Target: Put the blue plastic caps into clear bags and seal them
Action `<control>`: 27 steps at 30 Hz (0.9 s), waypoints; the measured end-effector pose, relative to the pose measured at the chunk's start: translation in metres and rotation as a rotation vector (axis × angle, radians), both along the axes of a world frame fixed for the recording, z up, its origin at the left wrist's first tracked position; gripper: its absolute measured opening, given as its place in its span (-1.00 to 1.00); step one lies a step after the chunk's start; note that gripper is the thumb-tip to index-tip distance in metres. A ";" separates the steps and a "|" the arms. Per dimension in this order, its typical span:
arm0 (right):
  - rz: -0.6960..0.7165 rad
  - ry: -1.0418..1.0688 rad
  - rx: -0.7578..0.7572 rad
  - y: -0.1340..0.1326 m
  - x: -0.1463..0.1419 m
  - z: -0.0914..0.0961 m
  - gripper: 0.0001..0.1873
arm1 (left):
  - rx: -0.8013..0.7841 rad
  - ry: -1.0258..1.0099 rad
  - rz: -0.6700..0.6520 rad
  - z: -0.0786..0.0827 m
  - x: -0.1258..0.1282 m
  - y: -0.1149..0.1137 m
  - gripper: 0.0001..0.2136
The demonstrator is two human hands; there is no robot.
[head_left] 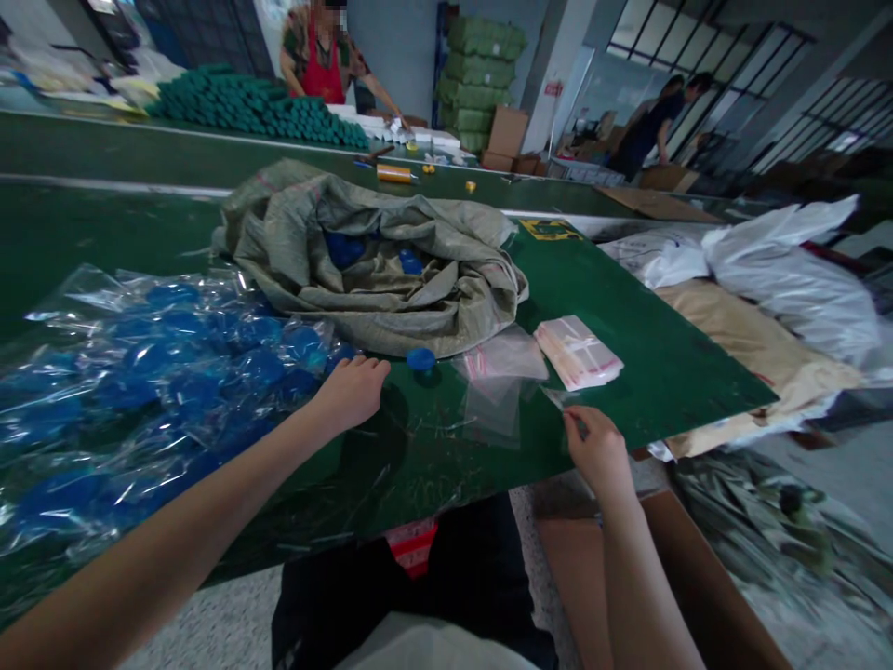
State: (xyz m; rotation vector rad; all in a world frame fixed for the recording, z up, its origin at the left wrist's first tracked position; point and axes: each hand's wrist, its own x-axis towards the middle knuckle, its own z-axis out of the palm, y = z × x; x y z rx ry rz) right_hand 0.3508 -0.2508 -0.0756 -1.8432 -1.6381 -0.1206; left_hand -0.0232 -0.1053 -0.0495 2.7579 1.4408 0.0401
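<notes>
At the right edge of the heap of blue round items in clear plastic bags (pixel 171 354), my left hand (pixel 354 389) is palm down with its fingers curled together. Its fingertips are hidden, and a bagged blue item lies right behind it. A loose blue round piece (pixel 420 359) sits on the green tabletop (pixel 433 484) just right of that hand. My right hand (pixel 596 442) pinches a thin clear bit of plastic (pixel 560 398) between thumb and forefinger. Flat clear bags (pixel 495 391) lie between the hands, beside a stack of clear bags (pixel 578 352).
A big grey-green woven sack (pixel 369 270) lies open behind, blue pieces inside. Beyond are a pile of green rolls (pixel 244 107), an orange-handled tool (pixel 395 174) and a person in a red apron (pixel 325 70). A cardboard box (pixel 568 558) stands below right, near white sacks (pixel 788 261).
</notes>
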 end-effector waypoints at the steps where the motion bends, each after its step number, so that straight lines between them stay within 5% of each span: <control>1: -0.010 0.090 0.028 0.003 -0.006 0.008 -0.75 | 0.046 0.018 -0.014 -0.002 -0.004 -0.001 -0.65; 7: 0.054 1.159 0.156 0.042 -0.050 0.037 -0.75 | 0.042 -0.044 -0.042 -0.006 -0.002 0.003 -0.40; 11: 0.032 1.549 0.046 0.079 -0.069 0.034 -0.90 | 0.000 -0.097 -0.001 -0.006 0.010 0.013 -0.33; 14: -0.021 1.716 -0.070 0.098 -0.075 0.025 -0.88 | 0.027 -0.168 -0.005 -0.007 0.017 0.017 -0.33; 20: -0.034 1.859 -0.110 0.109 -0.079 0.017 -0.86 | 0.030 -0.204 -0.010 -0.006 0.017 0.017 -0.69; 24: 0.142 1.926 -0.197 0.114 -0.089 0.015 -0.91 | -0.142 -0.336 -0.011 -0.009 0.007 0.013 -0.30; 27: 0.304 1.896 -0.259 0.121 -0.100 0.013 -0.93 | -0.292 -0.460 -0.041 -0.012 -0.002 0.011 -0.24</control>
